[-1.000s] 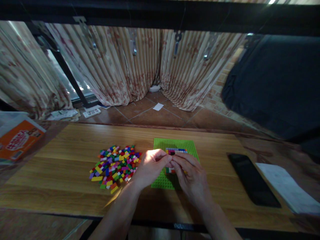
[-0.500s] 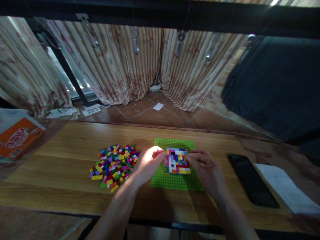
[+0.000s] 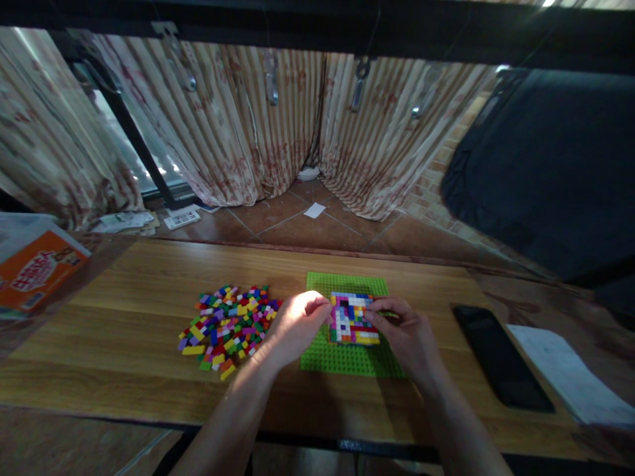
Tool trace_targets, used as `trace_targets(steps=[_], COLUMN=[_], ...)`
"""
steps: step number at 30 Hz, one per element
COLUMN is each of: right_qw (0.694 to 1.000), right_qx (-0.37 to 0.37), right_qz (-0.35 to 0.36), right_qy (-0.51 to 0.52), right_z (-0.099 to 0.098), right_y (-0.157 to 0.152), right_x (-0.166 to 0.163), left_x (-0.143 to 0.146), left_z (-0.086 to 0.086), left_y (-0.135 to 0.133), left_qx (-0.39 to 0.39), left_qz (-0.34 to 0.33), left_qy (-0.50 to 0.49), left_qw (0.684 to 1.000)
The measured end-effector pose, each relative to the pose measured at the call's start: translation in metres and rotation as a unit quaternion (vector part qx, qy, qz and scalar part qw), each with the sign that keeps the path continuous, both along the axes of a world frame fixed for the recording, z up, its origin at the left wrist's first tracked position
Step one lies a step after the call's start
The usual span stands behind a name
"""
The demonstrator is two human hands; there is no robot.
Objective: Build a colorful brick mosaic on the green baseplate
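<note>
A green studded baseplate (image 3: pixel 347 360) lies on the wooden table (image 3: pixel 149 277). On it sits a square patch of small multicoloured bricks (image 3: pixel 351 318). My left hand (image 3: pixel 297 327) rests at the patch's left edge, fingers curled with the tips pinched against the bricks. My right hand (image 3: pixel 407 334) is at the patch's right edge, fingers bent and pinching at its side. Whether either hand holds a loose brick is hidden by the fingers. A heap of loose coloured bricks (image 3: pixel 228 324) lies just left of my left hand.
A black phone (image 3: pixel 499 354) lies right of the baseplate, with a white sheet of paper (image 3: pixel 570 383) beyond it. An orange box (image 3: pixel 34 274) sits at the table's far left. Curtains and a tiled floor are behind the table. A dark cloth (image 3: pixel 546 165) hangs at the right.
My hands were joined over the baseplate, covering the brick patch. They have parted to its left and right edges, and the patch now shows between them.
</note>
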State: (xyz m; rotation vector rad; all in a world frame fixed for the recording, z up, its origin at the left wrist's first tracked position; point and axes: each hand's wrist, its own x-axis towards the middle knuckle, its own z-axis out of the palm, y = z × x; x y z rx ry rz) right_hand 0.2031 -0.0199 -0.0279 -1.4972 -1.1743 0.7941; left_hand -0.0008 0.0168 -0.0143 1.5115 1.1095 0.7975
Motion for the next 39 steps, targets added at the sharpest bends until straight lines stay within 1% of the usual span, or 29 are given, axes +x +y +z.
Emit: trace_targets(steps=[2,4,8,11,15,18,20,23,27,32,36,39], right_qw=[0.998,0.995,0.994,0.994,0.995,0.994,0.994,0.995,0.997,0.998,0.999,0.999], right_qx=[-0.026,-0.043,-0.052,-0.057,-0.045,-0.048,-0.055,-0.053,-0.050,-0.050,-0.050,-0.044], right_qz=[-0.008,-0.005,-0.001,-0.002,0.000,0.004,0.002,-0.013,-0.025,-0.022,-0.019,-0.020], right_qy=[0.055,0.086,0.097,0.097,0.092,0.100,0.096,0.084,0.061,0.020,0.006,0.004], right_z=[0.002,0.005,0.008,0.007,0.005,0.008,0.013,0.018,0.019,0.015,0.011,0.010], right_y=[0.000,0.001,0.001,0.002,0.002,0.001,0.000,-0.001,-0.001,-0.003,-0.003,-0.003], right_x=[-0.002,-0.003,-0.005,-0.005,-0.004,-0.003,-0.002,-0.002,-0.005,-0.005,-0.003,-0.002], left_x=[-0.001,-0.001,-0.003,-0.009,-0.030,-0.052,-0.065,-0.076,-0.075,-0.063,-0.057,-0.055], left_z=[-0.002,-0.003,-0.002,0.004,0.017,0.022,0.023,0.021,0.018,0.017,0.015,0.015], left_y=[0.000,0.000,0.000,0.001,0.007,0.013,0.016,0.018,0.018,0.016,0.015,0.017], left_qx=[0.000,0.003,0.020,0.051,0.101,0.128,0.135,0.150,0.184,0.206,0.209,0.218], left_qz=[0.002,0.003,0.003,0.005,0.020,0.053,0.049,0.027,0.008,0.029,0.047,0.051], left_qy=[0.005,0.013,0.039,0.079,0.158,0.245,0.293,0.333,0.367,0.408,0.420,0.415], left_qw=[1.000,1.000,0.999,0.996,0.982,0.960,0.945,0.931,0.912,0.889,0.882,0.882])
